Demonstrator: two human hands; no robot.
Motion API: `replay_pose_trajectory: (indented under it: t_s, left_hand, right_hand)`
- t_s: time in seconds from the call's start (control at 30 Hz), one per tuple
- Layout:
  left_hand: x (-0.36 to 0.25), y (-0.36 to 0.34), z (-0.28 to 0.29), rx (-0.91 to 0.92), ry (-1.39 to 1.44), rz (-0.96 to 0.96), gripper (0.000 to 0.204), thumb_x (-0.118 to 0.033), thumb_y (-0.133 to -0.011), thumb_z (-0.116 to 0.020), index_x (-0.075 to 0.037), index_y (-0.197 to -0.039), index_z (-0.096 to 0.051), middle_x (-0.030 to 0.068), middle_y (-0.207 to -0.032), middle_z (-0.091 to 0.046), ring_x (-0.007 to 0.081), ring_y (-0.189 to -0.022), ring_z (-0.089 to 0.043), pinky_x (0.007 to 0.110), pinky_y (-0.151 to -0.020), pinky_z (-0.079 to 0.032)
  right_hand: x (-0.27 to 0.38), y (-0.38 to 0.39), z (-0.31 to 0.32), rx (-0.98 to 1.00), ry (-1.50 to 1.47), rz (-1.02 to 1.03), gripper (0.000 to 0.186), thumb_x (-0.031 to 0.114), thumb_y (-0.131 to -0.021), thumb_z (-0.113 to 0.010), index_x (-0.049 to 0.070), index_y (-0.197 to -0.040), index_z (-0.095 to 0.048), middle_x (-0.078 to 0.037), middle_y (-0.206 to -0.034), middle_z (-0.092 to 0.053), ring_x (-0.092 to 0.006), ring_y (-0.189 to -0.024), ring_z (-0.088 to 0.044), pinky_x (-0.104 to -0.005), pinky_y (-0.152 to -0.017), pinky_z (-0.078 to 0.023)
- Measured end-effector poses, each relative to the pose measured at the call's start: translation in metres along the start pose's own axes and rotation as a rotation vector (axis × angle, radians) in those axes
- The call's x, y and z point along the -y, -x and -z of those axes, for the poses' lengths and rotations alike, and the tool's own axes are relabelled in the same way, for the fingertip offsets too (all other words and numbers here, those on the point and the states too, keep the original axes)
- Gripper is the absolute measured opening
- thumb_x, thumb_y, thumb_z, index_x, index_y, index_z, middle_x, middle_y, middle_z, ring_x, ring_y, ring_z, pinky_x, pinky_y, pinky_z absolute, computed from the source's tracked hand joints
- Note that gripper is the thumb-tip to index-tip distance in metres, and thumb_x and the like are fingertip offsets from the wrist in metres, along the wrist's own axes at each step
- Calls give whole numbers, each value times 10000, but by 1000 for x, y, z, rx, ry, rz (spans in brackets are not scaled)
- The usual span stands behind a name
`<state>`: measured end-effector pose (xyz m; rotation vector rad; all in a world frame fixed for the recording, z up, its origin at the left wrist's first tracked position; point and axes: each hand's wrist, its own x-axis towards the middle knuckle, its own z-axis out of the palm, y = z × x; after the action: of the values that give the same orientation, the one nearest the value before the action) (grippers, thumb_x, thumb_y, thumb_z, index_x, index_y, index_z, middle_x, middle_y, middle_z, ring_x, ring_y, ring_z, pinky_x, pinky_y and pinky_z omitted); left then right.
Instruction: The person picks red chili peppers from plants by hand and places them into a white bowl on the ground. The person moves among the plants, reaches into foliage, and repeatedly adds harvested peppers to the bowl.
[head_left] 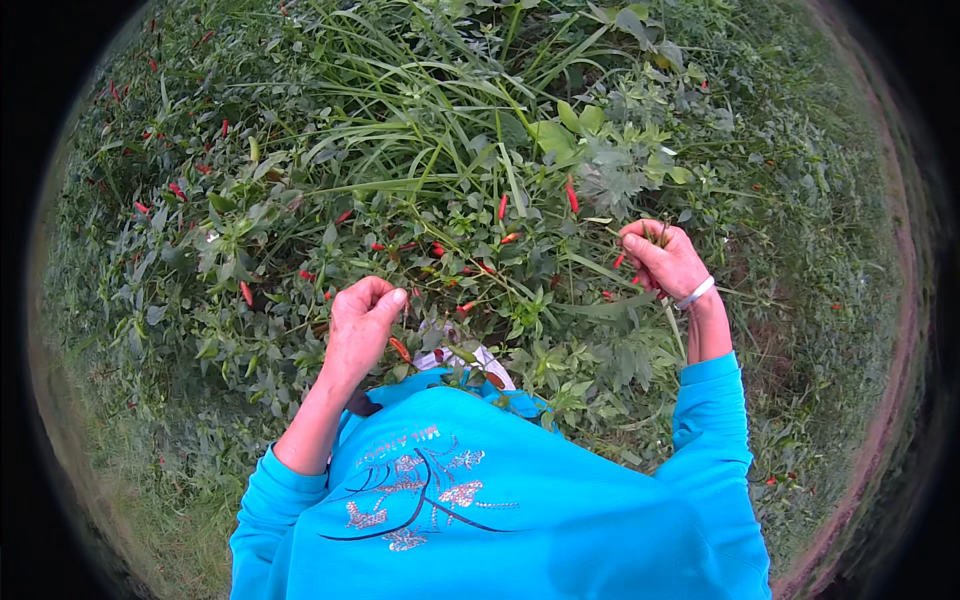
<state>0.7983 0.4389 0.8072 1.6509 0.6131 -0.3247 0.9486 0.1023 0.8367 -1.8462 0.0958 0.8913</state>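
My left hand (358, 328) is closed in a pinch over the plants, thumb against the bent fingers. Whatever it may hold between the tips is too small to make out. To its right, my right hand (668, 262) is closed around a few red chili peppers (619, 261). Their green stems poke out above the fingers, and more red shows under the palm. Ripe chilies hang on the plants between the hands, among them an upright red chili (572, 195) and another red chili (502, 207). An orange-red chili (400, 349) lies just below my left hand.
Dense chili plants (180, 260) with scattered red fruit surround me. Long grass blades (430, 110) grow through them ahead. A pale cloth (490, 367) shows at my waist, partly covered by leaves. A brownish strip (885, 420) curves along the right side.
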Motion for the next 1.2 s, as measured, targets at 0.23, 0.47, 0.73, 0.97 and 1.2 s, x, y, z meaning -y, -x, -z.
replay_pose_trajectory:
  t_s: [0.23,0.47,0.73,0.97,1.2]
  left_hand:
    - [-6,-5,-6,16,19,68,147,-127,-803,-558,-7,-720,-533,-23,-561,-483,39,-471,-398,204,-423,-329]
    - [2,-11,-9,36,32,93,154,-134,-818,-548,-40,-704,-504,-11,-556,-485,44,-434,-394,191,-397,-310]
    - [1,-14,-7,-13,-37,157,158,-151,-816,-557,-42,-711,-509,-13,-560,-489,42,-440,-399,187,-403,-312]
    - [-4,-19,-12,23,-15,176,163,-152,-819,-551,-43,-707,-506,-13,-555,-484,46,-432,-402,187,-400,-318]
    - [-11,-25,-17,0,-44,160,171,-152,-823,-549,-40,-702,-502,-10,-550,-479,50,-424,-399,190,-392,-314]
  right_hand:
    - [-36,6,63,-549,-379,-13,241,300,-762,-644,139,-699,-476,21,-515,-455,-97,-350,-444,-227,-292,-351]
    - [-108,-40,70,-503,-346,-343,351,410,-800,-557,111,-646,-457,-2,-520,-468,-128,-395,-458,-277,-349,-399]
    - [-184,-45,141,-896,-1127,5,231,256,-893,-369,77,-803,-484,-4,-607,-478,-137,-497,-429,-275,-432,-372]
    - [-229,9,196,-980,-1588,498,308,291,-906,-299,82,-748,-460,-4,-622,-455,-137,-526,-420,-267,-475,-384]
    - [-164,58,166,-870,-689,-126,183,243,-844,-508,61,-843,-530,-8,-635,-514,-111,-469,-442,-253,-404,-385]
